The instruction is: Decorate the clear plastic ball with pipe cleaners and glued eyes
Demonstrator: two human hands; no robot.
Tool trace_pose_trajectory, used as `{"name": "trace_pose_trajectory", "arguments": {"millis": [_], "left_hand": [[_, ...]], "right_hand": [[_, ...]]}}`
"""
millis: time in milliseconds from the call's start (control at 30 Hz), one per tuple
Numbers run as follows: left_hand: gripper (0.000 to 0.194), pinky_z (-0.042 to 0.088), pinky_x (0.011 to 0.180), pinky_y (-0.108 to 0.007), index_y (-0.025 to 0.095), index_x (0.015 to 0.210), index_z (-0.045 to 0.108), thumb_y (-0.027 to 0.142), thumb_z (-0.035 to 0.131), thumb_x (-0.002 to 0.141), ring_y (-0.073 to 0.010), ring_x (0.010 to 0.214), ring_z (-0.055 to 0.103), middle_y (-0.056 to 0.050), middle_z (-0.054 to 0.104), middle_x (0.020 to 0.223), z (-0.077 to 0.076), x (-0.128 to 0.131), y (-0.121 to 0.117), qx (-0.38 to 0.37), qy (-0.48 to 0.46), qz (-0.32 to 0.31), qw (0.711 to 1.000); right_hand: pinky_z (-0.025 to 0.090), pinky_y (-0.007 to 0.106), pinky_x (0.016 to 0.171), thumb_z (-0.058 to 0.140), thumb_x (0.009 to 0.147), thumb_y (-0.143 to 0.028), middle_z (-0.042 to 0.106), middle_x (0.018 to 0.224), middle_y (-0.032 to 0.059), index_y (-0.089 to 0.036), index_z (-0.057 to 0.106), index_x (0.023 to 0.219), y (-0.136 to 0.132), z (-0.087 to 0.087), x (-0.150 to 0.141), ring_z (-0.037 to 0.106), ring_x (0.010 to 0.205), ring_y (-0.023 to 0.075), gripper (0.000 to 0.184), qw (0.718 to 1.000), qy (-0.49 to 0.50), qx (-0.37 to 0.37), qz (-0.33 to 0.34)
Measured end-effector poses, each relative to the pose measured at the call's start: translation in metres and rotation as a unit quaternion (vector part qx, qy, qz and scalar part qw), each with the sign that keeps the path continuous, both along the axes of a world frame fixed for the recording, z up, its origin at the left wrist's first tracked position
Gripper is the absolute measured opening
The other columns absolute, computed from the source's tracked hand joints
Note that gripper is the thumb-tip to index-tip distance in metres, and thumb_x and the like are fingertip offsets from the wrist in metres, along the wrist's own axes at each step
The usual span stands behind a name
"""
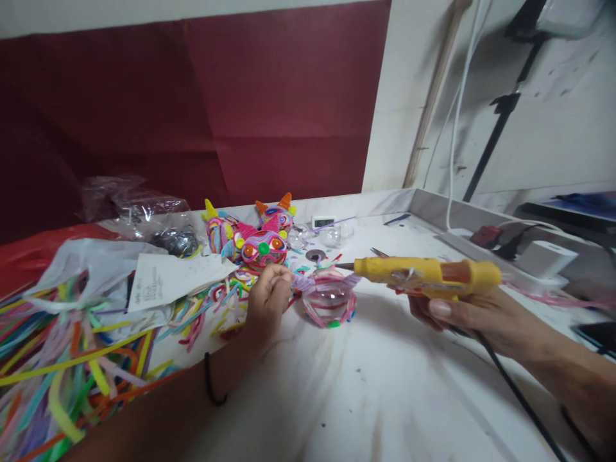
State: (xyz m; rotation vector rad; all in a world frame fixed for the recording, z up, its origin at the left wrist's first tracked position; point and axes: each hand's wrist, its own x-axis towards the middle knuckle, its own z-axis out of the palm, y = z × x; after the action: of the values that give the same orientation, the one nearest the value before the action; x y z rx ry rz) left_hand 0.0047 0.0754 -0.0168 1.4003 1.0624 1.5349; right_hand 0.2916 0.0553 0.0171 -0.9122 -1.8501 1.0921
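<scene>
In the head view my right hand (pixel 452 314) grips a yellow hot glue gun (pixel 399 271), its metal nozzle pointing left above a clear plastic ball (pixel 332 307). Bands of pink and red pipe cleaner go round the ball, and purple pipe-cleaner ears stand at its top. The ball rests on the white table. At its left side my left hand (pixel 269 298) is closed, fingertips beside the left purple ear; what they pinch is too small to make out. Behind stand finished pipe-cleaner animal balls (pixel 264 249) with coloured ears and eyes.
Bundled pipe cleaners (pixel 72 359) spread over the left side, near a white paper label (pixel 161 282) and a clear plastic bag (pixel 149 215). Scissors (pixel 379 253) lie behind the glue gun. A power strip (pixel 510 256) and the gun's black cord (pixel 514 391) are at right.
</scene>
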Motion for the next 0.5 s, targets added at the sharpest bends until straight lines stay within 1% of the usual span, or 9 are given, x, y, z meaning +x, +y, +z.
{"name": "trace_pose_trajectory", "arguments": {"millis": [100, 167, 233, 300, 367, 400, 433, 500], "left_hand": [[0.012, 0.019, 0.04, -0.017, 0.02, 0.079, 0.05, 0.031, 0.051, 0.085, -0.0061, 0.042, 0.023, 0.011, 0.03, 0.048, -0.001, 0.0, 0.001, 0.005, 0.009, 0.008, 1.0], [0.011, 0.02, 0.04, -0.017, 0.02, 0.08, 0.051, 0.03, 0.05, 0.085, -0.0062, 0.042, 0.023, 0.011, 0.03, 0.048, -0.002, 0.0, 0.002, 0.008, 0.012, 0.014, 1.0], [0.012, 0.02, 0.04, -0.017, 0.02, 0.08, 0.051, 0.031, 0.05, 0.085, -0.0063, 0.041, 0.023, 0.011, 0.03, 0.047, -0.002, 0.0, 0.002, 0.007, 0.013, 0.015, 1.0], [0.012, 0.019, 0.04, -0.017, 0.02, 0.08, 0.051, 0.032, 0.051, 0.084, -0.0063, 0.041, 0.023, 0.011, 0.03, 0.047, -0.002, 0.0, 0.002, 0.005, 0.014, 0.014, 1.0], [0.013, 0.019, 0.04, -0.017, 0.021, 0.08, 0.051, 0.033, 0.052, 0.083, -0.0063, 0.04, 0.023, 0.011, 0.03, 0.046, -0.001, 0.0, 0.001, 0.005, 0.013, 0.016, 1.0], [0.014, 0.018, 0.04, -0.017, 0.021, 0.08, 0.051, 0.034, 0.052, 0.083, -0.0063, 0.04, 0.023, 0.011, 0.03, 0.046, -0.001, 0.0, 0.001, 0.005, 0.012, 0.018, 1.0], [0.014, 0.018, 0.04, -0.018, 0.021, 0.08, 0.051, 0.034, 0.052, 0.082, -0.0063, 0.04, 0.023, 0.011, 0.03, 0.046, 0.0, 0.0, 0.001, 0.006, 0.009, 0.02, 1.0], [0.014, 0.017, 0.04, -0.018, 0.021, 0.08, 0.051, 0.035, 0.053, 0.081, -0.0061, 0.039, 0.022, 0.011, 0.029, 0.045, 0.001, 0.001, 0.001, 0.005, 0.0, 0.018, 1.0]], "right_hand": [[0.035, 0.024, 0.047, 0.066, 0.078, -0.05, 0.05, 0.061, -0.0012, -0.019, 0.064, 0.081, -0.007, 0.004, -0.006, 0.044, 0.054, 0.0122, 0.031, 0.998, -0.049, 0.031, -0.025], [0.04, 0.024, 0.049, 0.068, 0.078, -0.047, 0.054, 0.066, 0.0002, -0.02, 0.065, 0.083, -0.011, 0.006, -0.011, 0.05, 0.058, 0.0145, 0.028, 0.994, -0.07, 0.061, -0.053], [0.047, 0.026, 0.055, 0.069, 0.078, -0.044, 0.058, 0.074, 0.002, -0.022, 0.065, 0.081, -0.015, 0.008, -0.016, 0.056, 0.066, 0.0176, 0.023, 0.986, -0.091, 0.115, -0.077], [0.052, 0.027, 0.062, 0.067, 0.08, -0.04, 0.06, 0.083, 0.0033, -0.024, 0.064, 0.081, -0.019, 0.01, -0.02, 0.06, 0.074, 0.0194, 0.017, 0.975, -0.113, 0.179, -0.066], [0.054, 0.027, 0.068, 0.064, 0.083, -0.036, 0.062, 0.096, 0.0045, -0.028, 0.064, 0.091, -0.022, 0.012, -0.024, 0.063, 0.085, 0.0206, 0.011, 0.965, -0.133, 0.222, -0.04], [0.055, 0.028, 0.072, 0.062, 0.085, -0.034, 0.063, 0.105, 0.0049, -0.031, 0.064, 0.099, -0.023, 0.013, -0.025, 0.064, 0.093, 0.0218, 0.015, 0.961, -0.139, 0.236, -0.035], [0.056, 0.029, 0.076, 0.062, 0.085, -0.033, 0.064, 0.114, 0.0048, -0.034, 0.062, 0.109, -0.023, 0.012, -0.025, 0.063, 0.102, 0.0232, 0.023, 0.957, -0.146, 0.248, -0.038], [0.056, 0.034, 0.084, 0.062, 0.086, -0.031, 0.064, 0.124, 0.0036, -0.039, 0.056, 0.123, -0.023, 0.01, -0.025, 0.061, 0.113, 0.0263, 0.038, 0.948, -0.162, 0.272, -0.04]]}}
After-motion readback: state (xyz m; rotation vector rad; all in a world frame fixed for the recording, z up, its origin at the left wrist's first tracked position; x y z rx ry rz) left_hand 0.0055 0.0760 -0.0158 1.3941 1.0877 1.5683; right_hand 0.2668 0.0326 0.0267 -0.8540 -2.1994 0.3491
